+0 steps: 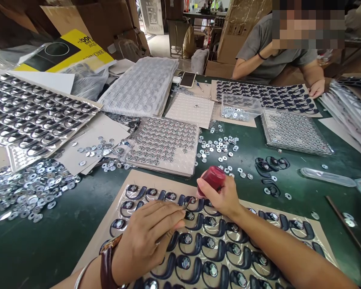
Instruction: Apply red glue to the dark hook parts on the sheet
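A cardboard sheet (129,181) in front of me carries rows of dark hook-shaped earpieces (212,251) with shiny discs in them. My right hand (221,196) is wrapped round a small dark-red bottle (213,177), tilted toward the sheet. My left hand (152,233), with a brown watch strap at the wrist, rests on the earpieces and pinches a thin stick whose tip (188,203) points at one earpiece just below the bottle.
Loose metal washers (30,192) lie in a heap at left and are scattered mid-table (219,146). A tray of discs (164,144) sits beyond the sheet. Another person (276,52) sits at the far right, with a hand on another sheet of earpieces (267,96). A phone (187,79) lies at the back.
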A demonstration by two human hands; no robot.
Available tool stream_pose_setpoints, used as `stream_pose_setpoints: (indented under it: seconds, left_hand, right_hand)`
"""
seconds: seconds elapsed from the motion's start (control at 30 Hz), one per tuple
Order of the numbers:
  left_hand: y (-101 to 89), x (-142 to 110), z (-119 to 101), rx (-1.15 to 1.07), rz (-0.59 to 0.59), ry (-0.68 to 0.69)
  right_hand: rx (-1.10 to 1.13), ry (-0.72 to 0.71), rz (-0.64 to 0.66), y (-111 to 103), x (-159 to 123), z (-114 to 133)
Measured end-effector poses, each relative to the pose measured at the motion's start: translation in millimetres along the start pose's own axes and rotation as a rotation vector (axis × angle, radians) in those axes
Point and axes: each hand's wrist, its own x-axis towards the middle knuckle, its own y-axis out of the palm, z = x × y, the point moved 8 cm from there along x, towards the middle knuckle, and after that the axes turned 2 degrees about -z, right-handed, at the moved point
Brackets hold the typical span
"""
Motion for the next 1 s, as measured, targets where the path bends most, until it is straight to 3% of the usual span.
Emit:
stream_pose_setpoints:
  seconds: [0.23,0.53,0.83,0.93,1.0]
  left_hand:
    - [-6.5,4,21,-0.098,-0.048,-0.171]
    - [-8.5,6,31,-0.16,-0.049,-0.257]
    - [-7.9,0,21,-0.165,-0.099,-0.136]
    - [-8.5,-9,6,-0.103,-0.063,-0.034]
    - [-7.1,-17,-11,-0.006,-0.012,0.08]
  right_hand:
    - [0.028,-0.029,0.074,7,-2,0]
    - [-0.015,-0.03,0.07,9,-6,-1]
    - [0.216,0.166,0.114,-11,13,21]
    - [0.167,0.184,0.121,-12,1,18]
    - [0.137,0.158,0.056,-13,-12,14]
